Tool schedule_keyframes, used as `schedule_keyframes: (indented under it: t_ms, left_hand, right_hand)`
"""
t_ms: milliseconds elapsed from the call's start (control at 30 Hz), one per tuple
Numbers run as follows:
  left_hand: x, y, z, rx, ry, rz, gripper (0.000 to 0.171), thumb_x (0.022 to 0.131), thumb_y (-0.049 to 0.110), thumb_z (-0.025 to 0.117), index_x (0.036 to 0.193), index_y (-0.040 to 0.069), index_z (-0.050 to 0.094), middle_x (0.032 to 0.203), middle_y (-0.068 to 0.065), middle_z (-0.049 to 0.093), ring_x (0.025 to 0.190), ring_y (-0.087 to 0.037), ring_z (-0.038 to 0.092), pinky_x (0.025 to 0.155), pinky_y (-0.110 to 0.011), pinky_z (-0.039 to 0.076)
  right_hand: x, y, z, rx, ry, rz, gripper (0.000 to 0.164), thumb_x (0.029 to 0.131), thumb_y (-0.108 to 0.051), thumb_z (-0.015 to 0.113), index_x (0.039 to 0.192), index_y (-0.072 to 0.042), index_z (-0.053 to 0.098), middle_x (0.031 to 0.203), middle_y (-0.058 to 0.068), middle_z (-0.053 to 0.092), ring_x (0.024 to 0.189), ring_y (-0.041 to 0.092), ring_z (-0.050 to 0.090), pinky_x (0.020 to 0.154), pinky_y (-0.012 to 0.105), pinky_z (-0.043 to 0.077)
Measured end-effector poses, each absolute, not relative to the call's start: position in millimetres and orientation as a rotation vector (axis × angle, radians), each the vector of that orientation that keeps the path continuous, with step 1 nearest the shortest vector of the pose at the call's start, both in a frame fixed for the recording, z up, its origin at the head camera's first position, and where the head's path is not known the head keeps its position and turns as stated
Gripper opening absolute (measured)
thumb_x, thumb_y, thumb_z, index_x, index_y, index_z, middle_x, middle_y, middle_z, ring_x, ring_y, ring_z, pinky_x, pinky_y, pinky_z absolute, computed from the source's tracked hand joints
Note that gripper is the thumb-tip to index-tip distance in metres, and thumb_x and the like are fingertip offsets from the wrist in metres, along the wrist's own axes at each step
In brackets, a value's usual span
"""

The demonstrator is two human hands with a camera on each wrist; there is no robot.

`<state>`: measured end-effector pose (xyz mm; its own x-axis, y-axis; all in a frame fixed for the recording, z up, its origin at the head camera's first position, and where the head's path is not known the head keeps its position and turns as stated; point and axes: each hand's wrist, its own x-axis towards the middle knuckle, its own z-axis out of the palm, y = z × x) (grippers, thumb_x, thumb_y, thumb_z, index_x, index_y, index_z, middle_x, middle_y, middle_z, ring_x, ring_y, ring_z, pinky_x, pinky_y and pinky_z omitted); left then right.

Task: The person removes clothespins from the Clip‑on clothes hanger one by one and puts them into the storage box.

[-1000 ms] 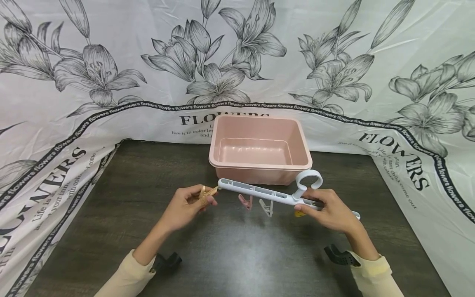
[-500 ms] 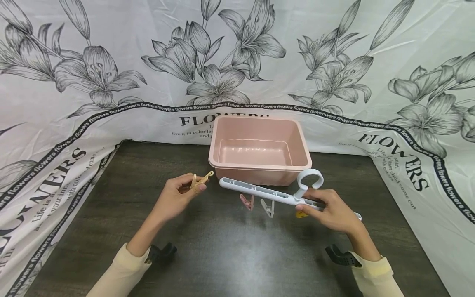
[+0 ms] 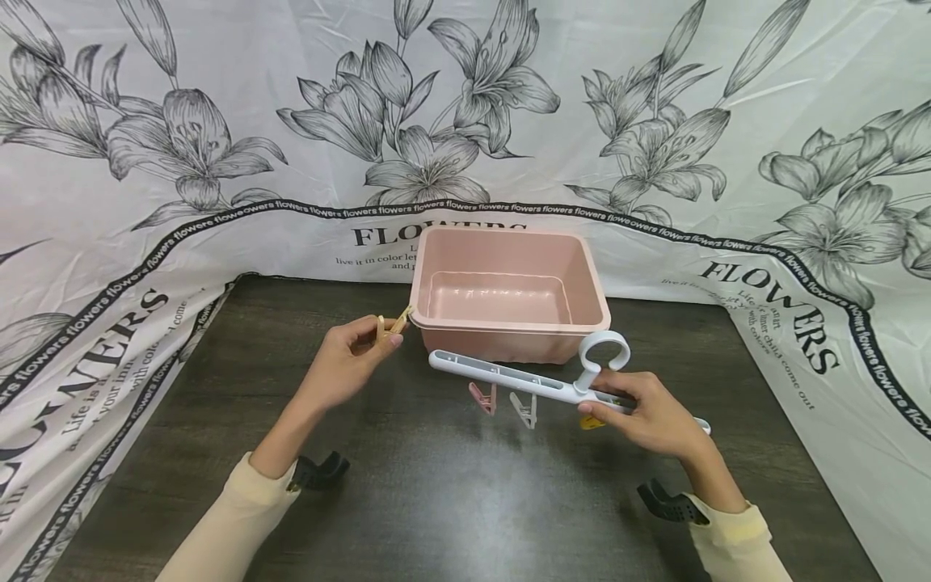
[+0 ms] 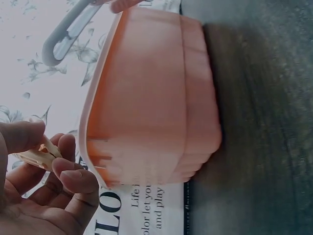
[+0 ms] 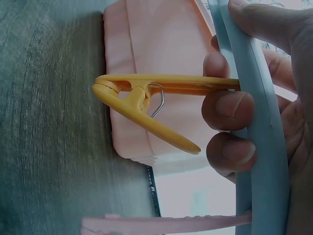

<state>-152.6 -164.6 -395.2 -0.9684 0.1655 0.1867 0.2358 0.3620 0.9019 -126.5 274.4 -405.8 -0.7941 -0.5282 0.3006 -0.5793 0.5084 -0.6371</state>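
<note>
My left hand (image 3: 349, 360) pinches a pale yellow clothespin (image 3: 393, 325) between thumb and fingers. In the head view the clothespin's tip overlaps the near left corner of the pink basin. My right hand (image 3: 647, 411) grips a light blue clip hanger (image 3: 502, 376) beside its ring-shaped hook (image 3: 605, 352). From the hanger's bar hang a pink clothespin (image 3: 483, 399), a white clothespin (image 3: 524, 410) and a yellow clothespin (image 5: 146, 105). The right fingertips touch the bar next to the yellow one. Another pinkish clothespin (image 5: 161, 225) shows at the bottom of the right wrist view.
The pink basin (image 3: 509, 328) stands at the back of the dark wooden table (image 3: 465, 501), behind the hanger. A white floral cloth (image 3: 465, 174) hangs behind the table and along both sides. Both wrists wear black straps.
My left hand has drawn back leftward from the hanger's left end with the pale clothespin, then tipped its end up toward the basin's corner. The right hand and hanger stay almost still.
</note>
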Motion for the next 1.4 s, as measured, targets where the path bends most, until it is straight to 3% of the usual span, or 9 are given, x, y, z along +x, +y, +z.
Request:
schedule_keyframes:
  t_ms: [133,433,633,833,1000,1233,1400]
  left_hand:
    - [-158.6,-163.2,-388.4,-0.394,-2.537,-1.694,0.025,0.100,0.027,0.069,0.119,0.012,0.073,0.122,-0.010,0.074,0.102,-0.008,0.071,0.084,-0.020,0.055]
    - [-169.5,-157.3,-368.5,-0.452,-2.561,-1.672,0.031,0.100,0.031,0.069,0.125,0.012,0.072,0.126,-0.009,0.072,0.106,-0.016,0.070,0.085,-0.021,0.055]
    - [-180.3,-150.2,-356.8,-0.510,-2.576,-1.614,0.021,0.100,0.024,0.069,0.113,0.008,0.074,0.116,-0.010,0.073,0.093,-0.014,0.068,0.074,-0.023,0.052]
    - [-191.6,-143.3,-346.2,-0.584,-2.566,-1.567,0.020,0.099,0.020,0.071,0.112,0.005,0.074,0.105,-0.011,0.073,0.084,-0.015,0.064,0.069,-0.023,0.050]
    - [-202.3,-140.5,-338.2,-0.651,-2.573,-1.492,0.017,0.099,0.021,0.070,0.102,0.005,0.072,0.102,-0.012,0.073,0.081,-0.016,0.062,0.068,-0.023,0.048]
    - [-215.6,-138.8,-324.2,-0.694,-2.600,-1.420,0.016,0.099,0.019,0.070,0.091,0.005,0.068,0.115,-0.013,0.074,0.092,-0.021,0.067,0.068,-0.027,0.047]
    - [-224.6,-135.1,-318.0,-0.711,-2.663,-1.327,0.020,0.099,0.022,0.069,0.092,0.004,0.067,0.102,-0.011,0.073,0.087,-0.021,0.066,0.068,-0.031,0.045]
  right_hand:
    - [-126.9,274.9,-405.1,0.980,-2.682,1.165,0.021,0.087,-0.009,0.082,0.102,-0.022,0.073,0.084,-0.011,0.073,0.072,0.002,0.057,0.064,0.021,0.050]
    - [-127.4,275.8,-403.7,0.964,-2.694,1.145,0.020,0.088,-0.011,0.082,0.102,-0.023,0.074,0.084,-0.011,0.073,0.074,0.001,0.059,0.066,0.022,0.052]
    - [-127.5,275.5,-402.7,0.972,-2.702,1.176,0.019,0.089,-0.011,0.080,0.103,-0.022,0.073,0.085,-0.008,0.076,0.074,0.002,0.062,0.065,0.022,0.053]
    - [-127.4,275.2,-402.7,0.972,-2.712,1.164,0.017,0.090,-0.013,0.080,0.103,-0.022,0.073,0.086,-0.010,0.076,0.075,0.001,0.064,0.067,0.023,0.054]
    - [-126.2,275.5,-404.6,0.946,-2.717,1.140,0.017,0.089,-0.014,0.081,0.102,-0.022,0.074,0.085,-0.010,0.075,0.073,0.002,0.062,0.066,0.023,0.053]
    - [-128.0,273.8,-407.6,0.997,-2.721,1.193,0.014,0.091,-0.016,0.079,0.101,-0.023,0.072,0.081,-0.006,0.076,0.069,0.004,0.065,0.064,0.023,0.052]
    - [-131.0,271.6,-406.7,1.041,-2.720,1.257,0.013,0.092,-0.015,0.078,0.103,-0.020,0.072,0.080,-0.004,0.078,0.067,0.011,0.072,0.064,0.023,0.053]
